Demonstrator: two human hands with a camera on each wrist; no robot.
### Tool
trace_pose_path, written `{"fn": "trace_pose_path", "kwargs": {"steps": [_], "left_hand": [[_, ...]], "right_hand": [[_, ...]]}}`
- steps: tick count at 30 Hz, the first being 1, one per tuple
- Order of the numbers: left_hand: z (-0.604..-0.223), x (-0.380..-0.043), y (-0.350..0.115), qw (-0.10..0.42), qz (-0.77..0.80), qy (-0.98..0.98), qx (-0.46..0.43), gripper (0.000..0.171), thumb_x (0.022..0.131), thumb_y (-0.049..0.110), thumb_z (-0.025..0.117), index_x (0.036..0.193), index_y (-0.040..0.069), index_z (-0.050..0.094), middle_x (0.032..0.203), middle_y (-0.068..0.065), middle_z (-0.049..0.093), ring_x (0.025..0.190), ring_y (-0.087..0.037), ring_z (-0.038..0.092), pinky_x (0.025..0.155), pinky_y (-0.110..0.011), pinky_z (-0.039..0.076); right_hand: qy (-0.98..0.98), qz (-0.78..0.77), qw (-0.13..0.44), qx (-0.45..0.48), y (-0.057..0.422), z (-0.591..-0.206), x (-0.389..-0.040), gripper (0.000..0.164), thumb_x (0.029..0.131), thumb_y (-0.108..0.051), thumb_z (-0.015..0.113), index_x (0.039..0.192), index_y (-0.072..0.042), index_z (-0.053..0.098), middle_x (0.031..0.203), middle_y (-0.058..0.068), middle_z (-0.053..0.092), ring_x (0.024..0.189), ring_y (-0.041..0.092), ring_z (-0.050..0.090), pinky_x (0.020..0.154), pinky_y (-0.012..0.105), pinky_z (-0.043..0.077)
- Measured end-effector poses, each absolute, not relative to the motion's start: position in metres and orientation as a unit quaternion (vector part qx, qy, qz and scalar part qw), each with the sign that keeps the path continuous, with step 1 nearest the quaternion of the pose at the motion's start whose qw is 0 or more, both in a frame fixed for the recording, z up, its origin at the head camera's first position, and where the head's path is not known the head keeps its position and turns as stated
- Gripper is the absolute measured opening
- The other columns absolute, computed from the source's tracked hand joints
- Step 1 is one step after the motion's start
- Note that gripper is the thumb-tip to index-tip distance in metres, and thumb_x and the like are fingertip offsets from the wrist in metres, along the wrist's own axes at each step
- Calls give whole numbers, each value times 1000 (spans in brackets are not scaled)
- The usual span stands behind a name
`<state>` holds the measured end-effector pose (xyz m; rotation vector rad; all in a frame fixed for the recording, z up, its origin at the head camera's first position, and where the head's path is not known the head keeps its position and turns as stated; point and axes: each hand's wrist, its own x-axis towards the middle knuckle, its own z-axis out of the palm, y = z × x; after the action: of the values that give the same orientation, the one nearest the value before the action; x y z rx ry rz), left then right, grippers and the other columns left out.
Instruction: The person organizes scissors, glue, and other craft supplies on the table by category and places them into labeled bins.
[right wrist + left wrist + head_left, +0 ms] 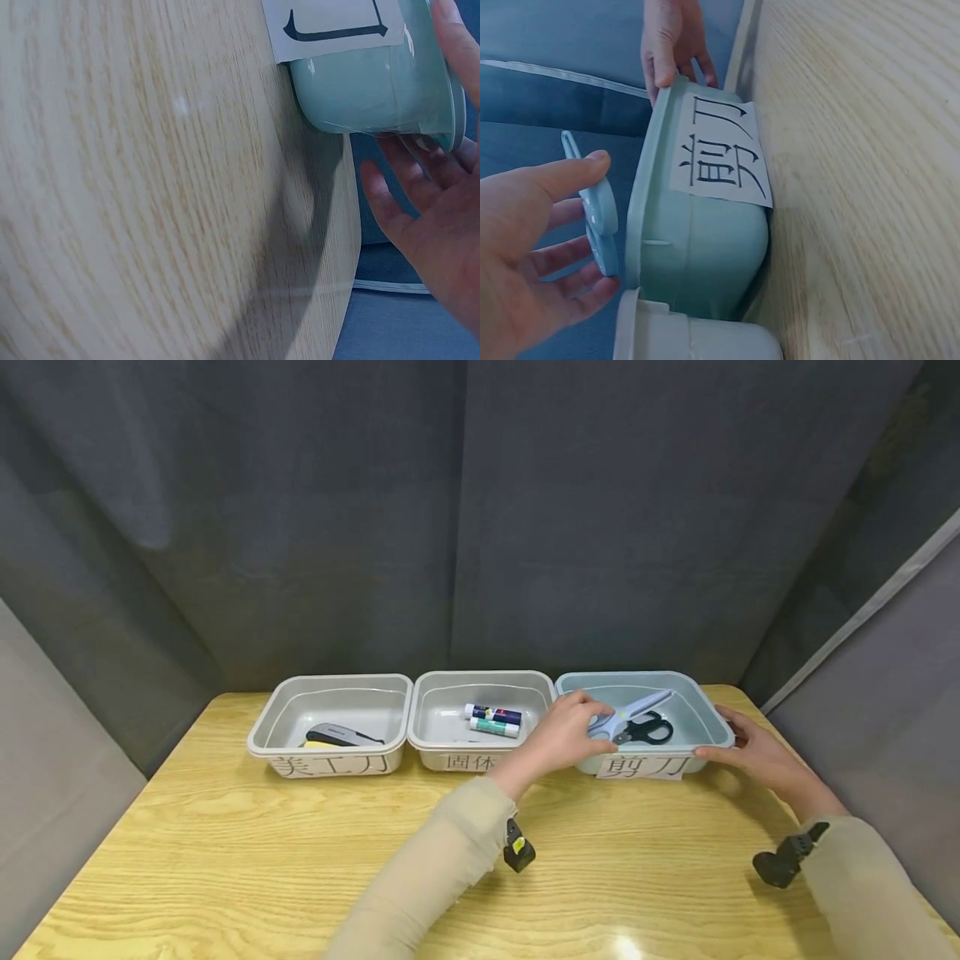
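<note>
Light blue scissors (637, 705) are pinched by the handles between the thumb and fingers of my left hand (557, 737). Their blades point right, over the pale blue-green bin (693, 717). The left wrist view shows these scissors (600, 210) outside the bin's rim line, above its opening. Inside the bin lies a pair of black-handled scissors (651, 729). My right hand (767, 762) holds the bin's right end, thumb at the front corner of the rim and fingers around the side. In the right wrist view its fingers (416, 176) reach beneath the rim.
A grey bin (442, 693) with glue sticks (495, 727) stands in the middle, touching its neighbours. The left grey bin (288, 710) contains a utility knife (337, 734) and something yellow. Paper labels front the bins. A dark curtain (450, 527) hangs behind the wooden table (300, 860).
</note>
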<state>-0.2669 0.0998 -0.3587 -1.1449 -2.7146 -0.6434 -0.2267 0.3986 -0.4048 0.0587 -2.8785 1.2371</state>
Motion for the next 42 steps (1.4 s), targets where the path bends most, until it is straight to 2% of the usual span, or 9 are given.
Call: {"fn": "trace_pose_path", "kwargs": {"steps": [3, 8, 11, 17, 23, 27, 32, 37, 42], "left_hand": [[-361, -271, 105, 64, -218, -899, -375, 50, 71, 44, 63, 116, 22, 53, 106, 5, 47, 94, -9, 42, 77, -21, 38], [-365, -276, 114, 50, -215, -904, -366, 52, 73, 44, 62, 119, 22, 50, 111, 5, 45, 99, -11, 40, 83, -23, 37], [-367, -279, 119, 36, -204, -909, -361, 52, 73, 42, 62, 120, 22, 49, 112, 5, 44, 100, -11, 40, 83, -23, 37], [-367, -285, 130, 39, -157, -919, -359, 50, 75, 43, 60, 119, 21, 50, 111, 4, 46, 103, -12, 39, 88, -23, 33], [-369, -287, 136, 34, -118, -930, -348, 51, 76, 44, 58, 121, 23, 48, 115, 3, 44, 108, -14, 38, 91, -24, 32], [-371, -289, 140, 42, -79, -933, -349, 49, 76, 45, 57, 119, 23, 50, 114, 3, 45, 106, -14, 39, 91, -24, 31], [-373, -290, 143, 58, -43, -936, -346, 41, 75, 45, 59, 110, 23, 56, 107, 2, 48, 98, -16, 42, 83, -27, 38], [-372, -291, 147, 40, -31, -943, -330, 36, 75, 43, 59, 105, 24, 58, 105, 2, 47, 96, -17, 41, 79, -29, 41], [-371, -294, 148, 24, -19, -949, -313, 23, 75, 39, 61, 92, 24, 61, 101, 3, 49, 97, -17, 41, 81, -31, 39]], "right_hand": [[-913, 406, -8, 25, 399, -404, -226, 86, 78, -32, 61, 136, 0, 6, 129, 26, 25, 110, 37, 32, 84, 50, 33], [-915, 402, -14, 24, 399, -405, -225, 84, 78, -30, 61, 136, -2, 7, 129, 24, 27, 109, 35, 34, 79, 30, 40], [-918, 397, -10, 26, 400, -406, -225, 84, 78, -30, 61, 136, -2, 8, 129, 24, 29, 108, 34, 35, 77, 27, 40], [-922, 388, -4, 21, 403, -404, -225, 84, 78, -32, 60, 136, -1, 7, 128, 24, 29, 108, 34, 35, 80, 37, 39], [-908, 418, -19, 9, 403, -404, -223, 88, 77, -32, 61, 136, -4, 2, 132, 27, 21, 113, 40, 29, 87, 57, 27], [-907, 421, -21, 7, 404, -405, -223, 90, 77, -33, 61, 137, -5, 0, 133, 27, 19, 114, 42, 27, 88, 59, 26], [-909, 417, -15, 10, 404, -405, -222, 88, 78, -32, 61, 136, -4, 1, 132, 27, 21, 112, 40, 30, 87, 57, 28], [-910, 414, -7, 16, 403, -405, -222, 88, 78, -32, 61, 136, -3, 2, 131, 27, 23, 111, 40, 32, 86, 55, 30], [-920, 393, 3, 5, 405, -411, -227, 89, 74, -39, 63, 137, -7, 8, 129, 22, 29, 108, 30, 38, 82, 40, 41]]}}
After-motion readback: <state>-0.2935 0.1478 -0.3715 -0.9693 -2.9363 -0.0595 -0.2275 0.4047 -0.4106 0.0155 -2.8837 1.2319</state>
